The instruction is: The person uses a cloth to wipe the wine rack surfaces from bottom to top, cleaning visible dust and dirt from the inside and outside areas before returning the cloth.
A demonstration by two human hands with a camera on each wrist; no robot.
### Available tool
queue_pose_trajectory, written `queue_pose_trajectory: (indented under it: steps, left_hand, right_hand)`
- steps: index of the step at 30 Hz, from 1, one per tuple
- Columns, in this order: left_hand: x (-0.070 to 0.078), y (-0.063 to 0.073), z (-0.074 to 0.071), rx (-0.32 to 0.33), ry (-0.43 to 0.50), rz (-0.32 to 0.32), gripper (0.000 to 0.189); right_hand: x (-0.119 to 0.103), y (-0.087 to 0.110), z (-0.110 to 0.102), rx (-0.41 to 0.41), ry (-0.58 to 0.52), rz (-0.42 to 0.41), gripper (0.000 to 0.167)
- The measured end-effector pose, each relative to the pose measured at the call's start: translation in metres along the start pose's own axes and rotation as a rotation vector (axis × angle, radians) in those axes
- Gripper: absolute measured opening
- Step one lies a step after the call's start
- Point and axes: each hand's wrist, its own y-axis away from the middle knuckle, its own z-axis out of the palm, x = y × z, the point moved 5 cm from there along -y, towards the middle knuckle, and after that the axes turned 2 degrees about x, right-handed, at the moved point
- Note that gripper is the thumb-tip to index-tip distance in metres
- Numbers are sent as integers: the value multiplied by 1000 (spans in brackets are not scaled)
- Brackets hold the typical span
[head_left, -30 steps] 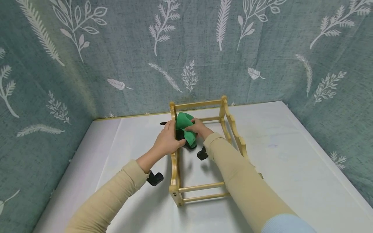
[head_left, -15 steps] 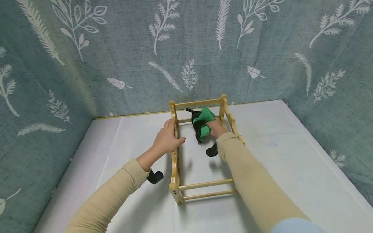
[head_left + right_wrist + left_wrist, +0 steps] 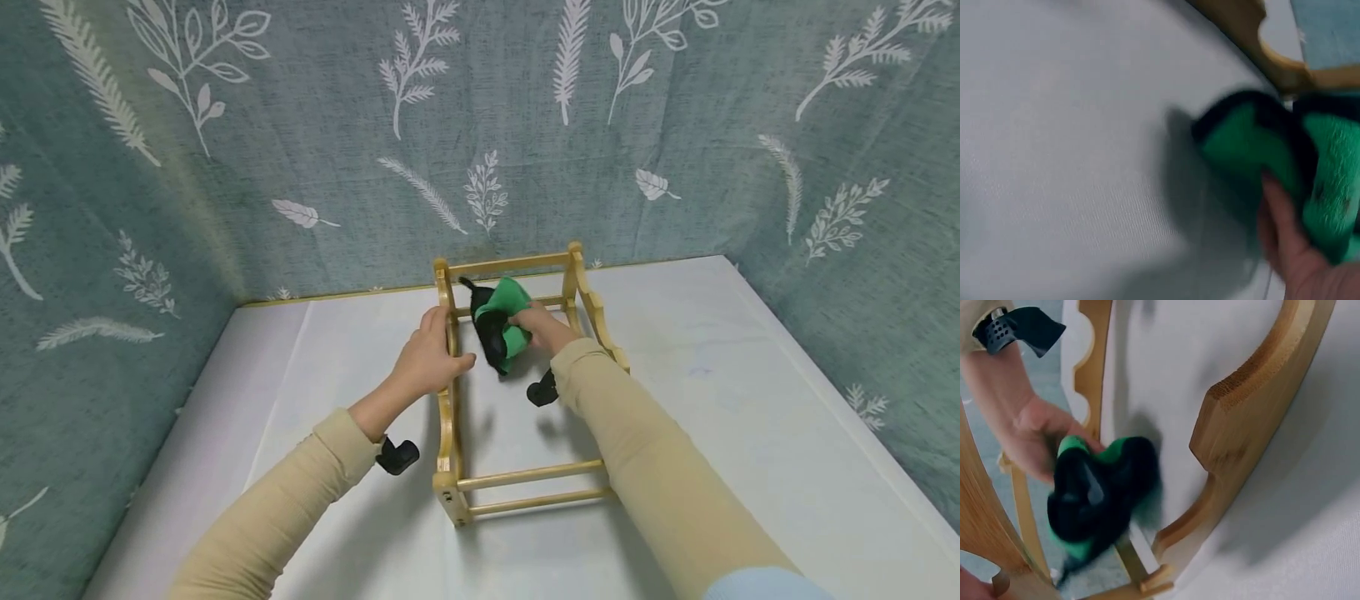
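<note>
My right hand (image 3: 546, 327) pinches a limp green and black cloth piece (image 3: 513, 293), fuzzy on its green side, with a black tail-like strip at its far end. In the left wrist view the cloth piece (image 3: 1094, 497) hangs bunched inside the wooden frame; its exact kind cannot be told. The right wrist view has my right hand's (image 3: 1297, 250) thumb and fingers on the green part. My left hand (image 3: 426, 358) grips the left side rail (image 3: 447, 417) of the pale wooden frame, its thumb on the inner side. This frame has wavy-edged side rails and thin crossbars (image 3: 528, 477).
The frame stands on a white table (image 3: 337, 533). Behind and beside the table hangs a grey-green leaf-patterned curtain (image 3: 337, 150). Black wrist-worn devices (image 3: 397, 457) hang by both forearms.
My right hand has moved the cloth piece away from the left rail to the right, then slightly back left. The left hand keeps its place on the rail.
</note>
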Motion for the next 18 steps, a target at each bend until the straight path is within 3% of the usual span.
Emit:
queue_pose_trajectory:
  steps: [3, 5, 6, 8, 9, 13, 15, 16, 17, 18]
  left_hand:
    - [0, 1, -1, 0, 9, 12, 81]
    - [1, 2, -1, 5, 19, 24, 80]
    - [1, 3, -2, 7, 22, 28, 79]
    - [2, 5, -4, 20, 14, 33, 78]
    - [1, 5, -4, 24, 10, 31, 77]
    - [2, 4, -5, 26, -7, 20, 78]
    - [0, 3, -4, 13, -6, 7, 81]
    - [0, 3, -4, 11, -9, 6, 82]
    - [0, 2, -4, 7, -14, 5, 82]
    - [0, 2, -4, 3, -21, 5, 83]
  right_hand:
    - [-24, 58, 39, -166, 143, -14, 63]
    - [-40, 96, 60, -194, 205, -2, 57]
    - [-44, 105, 65, -194, 225, -2, 55]
    - [-38, 90, 68, -170, 219, -29, 54]
    - [-27, 63, 64, -155, 206, -42, 55]
    - [38, -96, 27, -76, 120, -71, 59]
    - [68, -168, 4, 10, 91, -50, 54]
    - [77, -193, -8, 51, 82, -38, 50]
    - [79, -223, -19, 179, -18, -156, 44]
    - [84, -241, -30, 238, -31, -153, 44]
